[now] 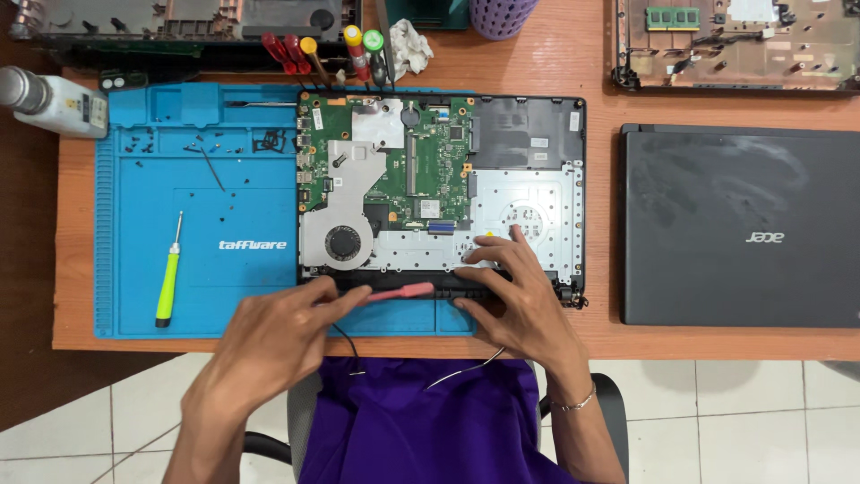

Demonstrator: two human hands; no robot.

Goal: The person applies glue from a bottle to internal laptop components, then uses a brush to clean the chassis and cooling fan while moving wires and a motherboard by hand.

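Observation:
An opened laptop base [528, 134] lies on a blue work mat [134, 296], its green circuit board [430, 152] and round fan [344, 242] exposed. My left hand [269, 345] grips a pink pry tool [400, 291], whose tip lies along the laptop's near hinge edge. My right hand [520, 291] presses on that same near edge, fingers spread over the black hinge strip and silver metal plate. Thin wires [466, 369] hang from the near edge toward my lap.
A green-handled screwdriver [167, 282] and loose screws [143, 143] lie on the mat. A closed black laptop [739, 224] sits right. Another stripped chassis [735, 45] is far right, several screwdrivers [331, 54] and a purple cup [502, 16] at the back, a bottle [49, 100] far left.

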